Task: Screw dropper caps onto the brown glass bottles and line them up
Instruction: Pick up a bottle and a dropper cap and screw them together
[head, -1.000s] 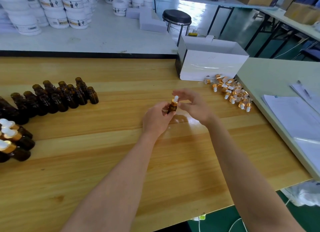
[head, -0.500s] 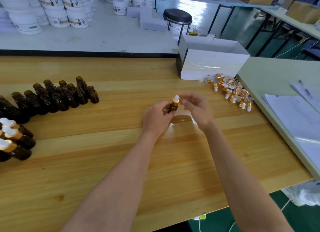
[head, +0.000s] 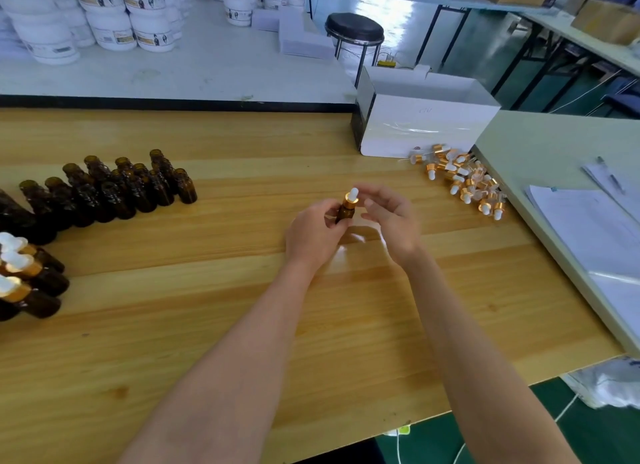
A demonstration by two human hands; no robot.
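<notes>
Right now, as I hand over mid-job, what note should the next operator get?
Left hand grips a brown bottle with a dropper cap on it.
Right hand curls beside the cap; contact too blurred to tell.
Done: a few capped bottles sit at far left.
Left: check this cap is tight, cap the open bottles using loose caps by the white box, line them all up.

The left hand grips a brown bottle at centre. The right hand, fingers relaxed (blurred), sits beside its dropper cap. Loose caps lie at two o'clock and uncapped bottles at ten.
</notes>
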